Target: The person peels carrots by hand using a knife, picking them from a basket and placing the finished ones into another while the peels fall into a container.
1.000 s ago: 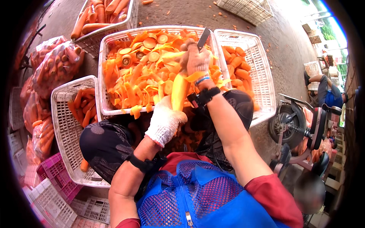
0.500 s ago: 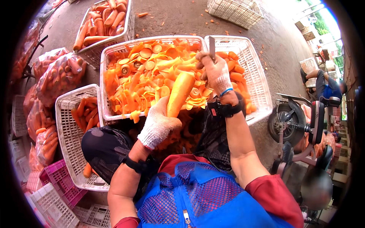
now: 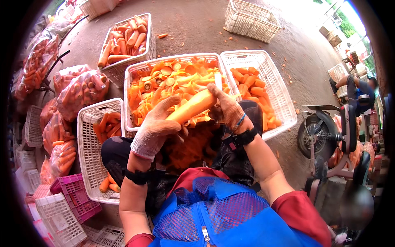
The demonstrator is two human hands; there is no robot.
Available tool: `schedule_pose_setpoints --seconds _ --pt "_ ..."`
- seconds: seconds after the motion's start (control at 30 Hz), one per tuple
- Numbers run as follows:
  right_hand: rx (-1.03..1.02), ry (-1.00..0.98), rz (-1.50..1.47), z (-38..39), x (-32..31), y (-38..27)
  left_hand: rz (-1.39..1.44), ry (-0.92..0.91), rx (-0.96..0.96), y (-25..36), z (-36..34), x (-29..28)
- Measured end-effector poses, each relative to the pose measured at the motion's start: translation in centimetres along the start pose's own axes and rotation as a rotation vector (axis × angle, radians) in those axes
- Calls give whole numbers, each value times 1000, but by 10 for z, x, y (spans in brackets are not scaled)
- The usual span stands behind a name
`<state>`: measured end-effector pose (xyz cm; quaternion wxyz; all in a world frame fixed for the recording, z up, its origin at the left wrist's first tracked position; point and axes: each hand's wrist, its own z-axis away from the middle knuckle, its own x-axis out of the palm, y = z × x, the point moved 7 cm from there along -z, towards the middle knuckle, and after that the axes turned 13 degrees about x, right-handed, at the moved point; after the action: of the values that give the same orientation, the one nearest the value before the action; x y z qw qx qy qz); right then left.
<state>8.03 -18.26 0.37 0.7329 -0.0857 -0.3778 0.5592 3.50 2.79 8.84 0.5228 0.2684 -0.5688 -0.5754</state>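
A large peeled carrot [image 3: 192,108] lies slantwise between my gloved hands, over the near edge of the crate of peelings. Its lower left end rests in my left hand [image 3: 155,126], thumb above and fingers below. Around its upper right end my right hand [image 3: 228,108] is closed, also gripping a flat-bladed tool [image 3: 218,80] whose pale blade points away from me. How the tool's handle sits is hidden by the fingers. Beneath the carrot, orange peelings and cut carrot ends [image 3: 166,71] fill a white crate [image 3: 127,92].
Right of the peelings stands a white crate [image 3: 284,103] holding peeled carrots [image 3: 256,88]. Unpeeled carrots fill a crate [image 3: 127,39] behind and partly fill another [image 3: 86,144] at left. Bagged carrots [image 3: 82,90] are stacked far left. A parked two-wheeler [image 3: 319,136] and a seated person [image 3: 362,92] are at right.
The carrot has tipped from steep to flatter, its top end turning right. My right hand has come down onto that end. The whole view has shifted slightly.
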Motion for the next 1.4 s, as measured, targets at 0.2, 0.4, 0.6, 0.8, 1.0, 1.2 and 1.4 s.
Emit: schedule_pose_setpoints --seconds 0.2,0.4,0.6,0.8,1.0,1.2,1.4 --pt "-6 136 -89 24 23 40 137 245 456 -21 0 2" --pt "-340 230 467 45 11 39 66 342 531 -14 -5 3" --pt "-1029 214 1254 100 82 -11 -593 432 302 -34 9 -11" --pt "-959 246 1576 83 94 8 -773 376 214 -54 12 -9" --pt "-940 226 1628 62 90 13 -773 406 270 -54 20 -14" --pt "-663 305 1113 -2 23 -19 -762 407 273 -57 10 -14" --pt "-768 69 938 40 82 -1 -760 267 115 -68 -10 -6"
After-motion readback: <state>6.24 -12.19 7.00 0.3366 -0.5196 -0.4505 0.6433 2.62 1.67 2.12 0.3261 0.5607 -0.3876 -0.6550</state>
